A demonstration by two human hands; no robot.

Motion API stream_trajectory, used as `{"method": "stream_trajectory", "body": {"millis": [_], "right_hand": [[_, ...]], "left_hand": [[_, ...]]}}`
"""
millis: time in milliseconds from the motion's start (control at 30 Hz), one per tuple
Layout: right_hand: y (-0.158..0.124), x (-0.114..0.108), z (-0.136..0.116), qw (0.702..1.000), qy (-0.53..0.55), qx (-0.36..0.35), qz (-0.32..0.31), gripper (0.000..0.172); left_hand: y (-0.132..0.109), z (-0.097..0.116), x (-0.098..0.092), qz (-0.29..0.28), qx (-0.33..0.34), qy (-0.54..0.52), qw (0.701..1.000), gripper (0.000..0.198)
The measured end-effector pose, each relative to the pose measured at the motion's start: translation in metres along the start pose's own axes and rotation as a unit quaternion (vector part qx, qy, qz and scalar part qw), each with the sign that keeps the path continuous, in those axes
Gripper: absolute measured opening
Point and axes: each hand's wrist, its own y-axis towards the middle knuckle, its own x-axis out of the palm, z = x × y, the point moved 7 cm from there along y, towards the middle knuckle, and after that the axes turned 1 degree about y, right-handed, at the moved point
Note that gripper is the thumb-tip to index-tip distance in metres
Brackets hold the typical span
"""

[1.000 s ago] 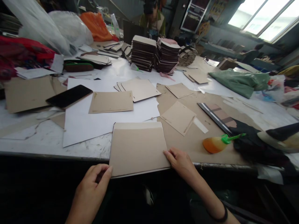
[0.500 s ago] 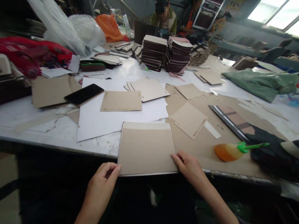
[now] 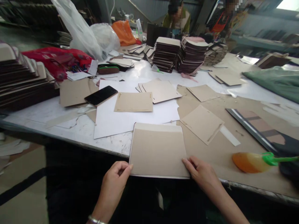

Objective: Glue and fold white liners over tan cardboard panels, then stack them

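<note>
Forearms (image 3: 107, 202) angle inward from below; left hand (image 3: 114, 180) and right hand (image 3: 203, 174) pinch tan board (image 3: 158, 152) by side edges beside its near corners. Board lies between both grips, near end overhanging table (image 3: 114, 144).

No lettering, label, number or sign can be read.
</note>
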Motion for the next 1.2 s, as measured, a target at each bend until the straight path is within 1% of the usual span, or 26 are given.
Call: {"method": "stream_trajectory", "body": {"millis": [100,267,533,667,700,767,867,933,1067,1200], "right_hand": [[-0.002,-0.001,-0.004,1.0,-0.016,0.001,-0.004,0.037],[-0.005,-0.004,-0.01,0.999,-0.037,0.014,-0.006,0.031],[-0.007,-0.008,-0.015,0.997,-0.071,0.018,-0.002,0.027],[-0.008,-0.009,-0.017,0.996,-0.082,0.024,-0.006,0.025],[-0.007,-0.009,-0.017,0.996,-0.086,0.025,-0.007,0.025],[-0.007,-0.008,-0.017,0.995,-0.092,0.023,-0.011,0.024],[-0.005,-0.004,-0.013,0.995,-0.096,0.012,-0.02,0.026],[-0.003,0.0,-0.008,0.995,-0.097,0.006,-0.025,0.028],[0.001,0.007,-0.001,0.996,-0.085,-0.011,-0.017,0.031],[0.0,0.005,-0.003,0.995,-0.085,-0.041,0.026,0.034]], "left_hand": [[0.001,-0.006,-0.002,0.002,-0.023,-0.001,1.0,0.043],[0.004,-0.016,-0.005,0.015,-0.083,0.002,0.996,0.053],[0.009,-0.045,-0.005,-0.024,-0.133,0.051,0.989,0.058],[0.01,-0.049,-0.006,-0.023,-0.149,0.044,0.988,0.06],[0.011,-0.048,-0.006,-0.022,-0.149,0.04,0.988,0.06],[0.011,-0.042,-0.004,-0.017,-0.129,0.026,0.991,0.057],[0.009,-0.026,-0.001,-0.006,-0.064,-0.012,0.998,0.051],[0.008,-0.019,0.001,-0.002,-0.033,-0.041,0.999,0.046],[0.006,-0.013,0.003,0.002,-0.02,-0.075,0.997,0.043],[0.003,-0.008,0.001,0.01,-0.013,-0.086,0.996,0.04]]}}
